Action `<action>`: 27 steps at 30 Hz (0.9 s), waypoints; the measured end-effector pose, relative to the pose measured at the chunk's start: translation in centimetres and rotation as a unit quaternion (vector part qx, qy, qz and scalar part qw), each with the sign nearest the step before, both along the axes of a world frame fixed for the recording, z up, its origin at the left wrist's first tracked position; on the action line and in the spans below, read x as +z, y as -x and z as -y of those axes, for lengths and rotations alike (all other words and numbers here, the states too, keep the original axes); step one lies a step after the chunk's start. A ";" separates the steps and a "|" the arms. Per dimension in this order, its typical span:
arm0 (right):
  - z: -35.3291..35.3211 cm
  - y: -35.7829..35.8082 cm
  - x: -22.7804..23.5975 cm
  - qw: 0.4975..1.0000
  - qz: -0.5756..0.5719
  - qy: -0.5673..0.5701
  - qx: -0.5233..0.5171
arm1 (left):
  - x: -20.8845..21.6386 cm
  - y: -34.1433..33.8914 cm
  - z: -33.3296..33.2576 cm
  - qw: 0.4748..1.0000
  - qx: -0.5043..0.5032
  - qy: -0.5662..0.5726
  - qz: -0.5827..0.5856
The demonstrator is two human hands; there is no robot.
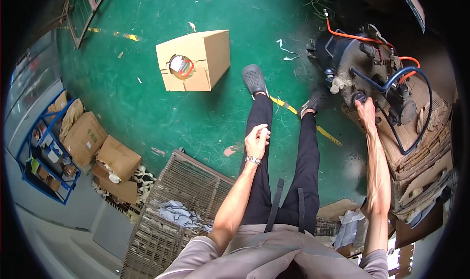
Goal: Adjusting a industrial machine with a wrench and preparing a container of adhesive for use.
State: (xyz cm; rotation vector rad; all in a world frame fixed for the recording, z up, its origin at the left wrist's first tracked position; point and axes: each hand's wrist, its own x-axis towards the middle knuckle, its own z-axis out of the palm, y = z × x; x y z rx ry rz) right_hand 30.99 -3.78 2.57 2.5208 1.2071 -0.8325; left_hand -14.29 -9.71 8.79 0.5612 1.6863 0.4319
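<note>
My right hand reaches out to the right, its fingers closed round a dark round knob on a dusty dark machine. This machine has a rounded tank-like body, a dark motor-like part and hoses, and looks like an air compressor. Over my left thigh hangs my left hand, fingers curled in, with nothing visible in them. A metal-banded watch circles that wrist. Ahead of my feet a cardboard box stands on the green floor; red and white things show through its round hole.
An orange hose and a dark blue hose loop about the machine. Stacked flat cardboard lies below it. At left are a wire cage with cloths, cartons and a blue-framed rack. Yellow tape marks the floor.
</note>
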 end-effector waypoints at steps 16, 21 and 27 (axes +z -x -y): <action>6.1 13.3 11.5 0.994 -0.078 0.064 -0.029 | 0.8 6.4 -7.6 0.986 0.066 0.048 0.145; 0.7 23.7 14.2 0.951 -0.237 0.108 -0.165 | 3.4 14.8 -11.2 0.997 0.073 0.033 0.007; -6.1 27.7 10.9 0.966 -0.258 -0.007 -0.026 | 5.2 15.5 -16.0 0.994 0.107 -0.003 -0.012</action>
